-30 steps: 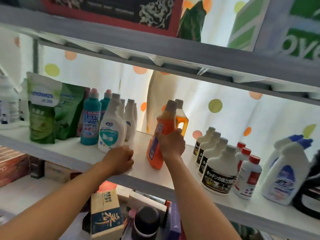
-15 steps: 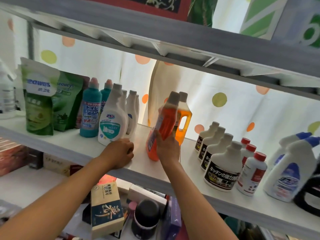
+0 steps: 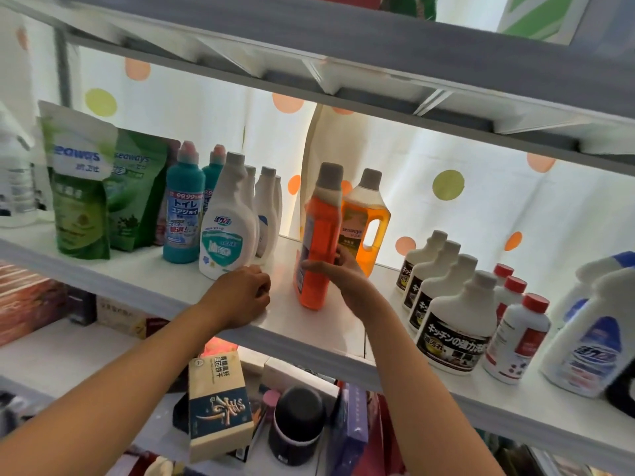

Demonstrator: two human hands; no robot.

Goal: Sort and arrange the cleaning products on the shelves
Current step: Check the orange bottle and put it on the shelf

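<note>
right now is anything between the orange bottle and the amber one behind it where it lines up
Nothing visible stands between them. The right hand grips the orange bottle, tilted, directly in front of the amber bottle. The white spray bottle stands off to its left, beside the left hand.

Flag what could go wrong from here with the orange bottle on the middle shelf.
1. The orange bottle is tilted, gripped low by the right hand; being tall, it could tip or slip.
2. It leans close to the amber handled bottle behind; a push back could knock that one over.
3. The left hand rests at the shelf edge by the white spray bottle; shifting the orange bottle leftward might bump either.
</note>
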